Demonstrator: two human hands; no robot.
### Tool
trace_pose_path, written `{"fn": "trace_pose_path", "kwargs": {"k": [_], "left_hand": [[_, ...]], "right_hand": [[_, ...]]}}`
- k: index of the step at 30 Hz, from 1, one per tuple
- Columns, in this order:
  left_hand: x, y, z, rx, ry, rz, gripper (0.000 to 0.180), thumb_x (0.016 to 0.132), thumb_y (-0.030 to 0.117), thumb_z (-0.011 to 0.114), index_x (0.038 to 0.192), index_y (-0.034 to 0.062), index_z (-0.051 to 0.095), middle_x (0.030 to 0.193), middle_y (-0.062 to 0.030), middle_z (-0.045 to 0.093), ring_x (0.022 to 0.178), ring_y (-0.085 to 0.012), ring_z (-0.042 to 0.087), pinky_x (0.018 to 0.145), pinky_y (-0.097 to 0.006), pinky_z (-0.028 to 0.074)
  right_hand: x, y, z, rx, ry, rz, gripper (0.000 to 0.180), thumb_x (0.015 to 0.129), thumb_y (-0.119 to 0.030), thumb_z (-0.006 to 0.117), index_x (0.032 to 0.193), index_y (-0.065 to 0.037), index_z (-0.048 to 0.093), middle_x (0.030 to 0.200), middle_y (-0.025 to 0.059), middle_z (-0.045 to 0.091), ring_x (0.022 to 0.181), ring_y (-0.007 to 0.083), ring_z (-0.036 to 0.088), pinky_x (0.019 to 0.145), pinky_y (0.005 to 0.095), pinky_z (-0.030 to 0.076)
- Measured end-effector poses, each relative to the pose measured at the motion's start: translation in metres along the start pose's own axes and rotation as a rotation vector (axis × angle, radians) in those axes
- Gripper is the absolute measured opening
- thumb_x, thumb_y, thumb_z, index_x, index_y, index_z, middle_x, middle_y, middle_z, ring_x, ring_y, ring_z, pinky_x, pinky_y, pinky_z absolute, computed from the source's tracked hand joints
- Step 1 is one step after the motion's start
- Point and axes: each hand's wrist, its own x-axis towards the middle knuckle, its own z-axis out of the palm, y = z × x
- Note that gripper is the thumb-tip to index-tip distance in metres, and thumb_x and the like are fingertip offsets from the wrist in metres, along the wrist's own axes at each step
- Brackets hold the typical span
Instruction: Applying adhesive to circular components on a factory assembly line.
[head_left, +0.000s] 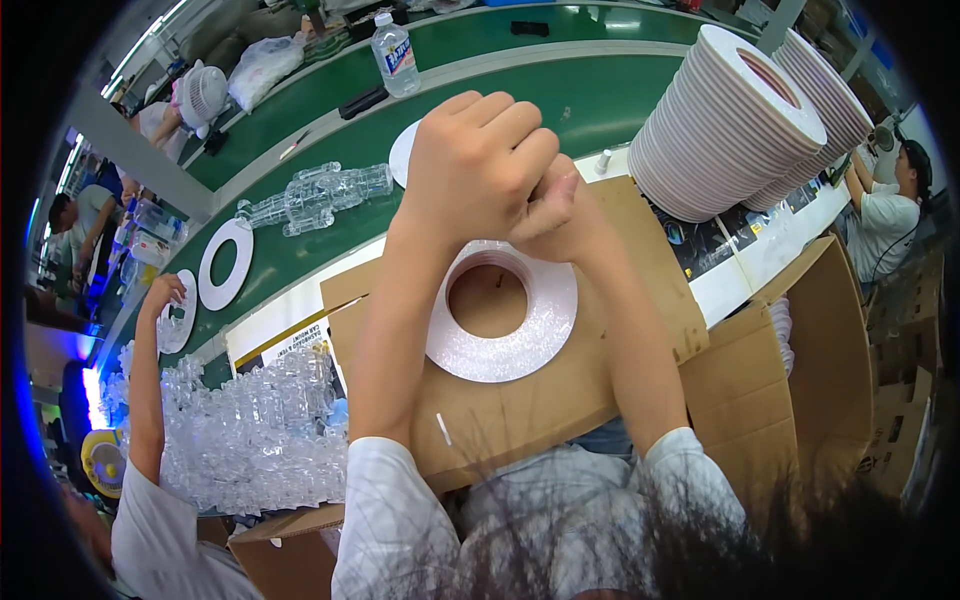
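My left hand (484,165) is raised at the middle, closed in a fist with its knuckles up. My right hand (562,215) is pressed against it from behind, mostly covered, and its fingers are hidden. Whatever the fist may hold does not show. Below both hands a small stack of glossy white rings (500,358) lies on a brown cardboard sheet (640,270). Past my left wrist, part of another white disc (403,155) shows on the green belt (560,95).
Tall stacks of white rings (700,130) stand at the right, above an open carton (820,360). Clear plastic parts (250,430) are heaped at the left. A co-worker's hand (165,292) touches a ring there. A water bottle (395,58) and a clear plastic assembly (325,195) are farther back.
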Motion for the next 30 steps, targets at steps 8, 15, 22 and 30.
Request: {"fn": "trace_pose_path", "kwargs": {"k": [8, 15, 22, 30], "left_hand": [[-0.012, -0.011, 0.013, -0.036, 0.065, -0.051, 0.024, 0.058, 0.019, 0.064, 0.054, 0.0084, 0.042, 0.055, -0.0049, 0.037, 0.046, -0.0209, 0.040, 0.041, -0.033, 0.032], [-0.019, -0.016, 0.016, -0.025, 0.030, -0.082, 0.024, 0.058, 0.018, 0.062, 0.053, 0.0080, 0.041, 0.054, -0.0052, 0.036, 0.045, -0.0212, 0.040, 0.041, -0.033, 0.033], [-0.020, -0.015, 0.018, -0.014, 0.027, -0.087, 0.023, 0.058, 0.018, 0.061, 0.053, 0.0081, 0.041, 0.053, -0.0051, 0.037, 0.045, -0.0213, 0.041, 0.040, -0.033, 0.033], [-0.021, -0.016, 0.018, -0.017, 0.023, -0.105, 0.023, 0.057, 0.017, 0.061, 0.052, 0.0078, 0.041, 0.052, -0.0053, 0.037, 0.044, -0.0219, 0.040, 0.040, -0.033, 0.033]], "right_hand": [[0.000, 0.015, 0.016, -0.152, 0.020, 0.022, 0.015, 0.070, -0.007, 0.064, 0.068, 0.003, 0.053, 0.067, 0.0206, 0.060, 0.060, 0.0390, 0.056, 0.053, 0.0401, 0.046], [0.003, 0.020, 0.021, -0.079, 0.069, 0.004, 0.013, 0.071, -0.006, 0.064, 0.074, 0.002, 0.055, 0.071, 0.0208, 0.062, 0.063, 0.0394, 0.058, 0.055, 0.0394, 0.046], [0.003, 0.025, 0.019, -0.148, -0.022, 0.088, 0.031, 0.068, -0.005, 0.074, 0.092, -0.001, 0.056, 0.083, 0.0134, 0.066, 0.075, 0.0289, 0.062, 0.065, 0.0358, 0.050], [0.002, 0.026, 0.018, -0.123, -0.023, 0.045, 0.028, 0.067, -0.004, 0.074, 0.090, -0.001, 0.057, 0.081, 0.0125, 0.067, 0.071, 0.0267, 0.063, 0.063, 0.0340, 0.050]]}}
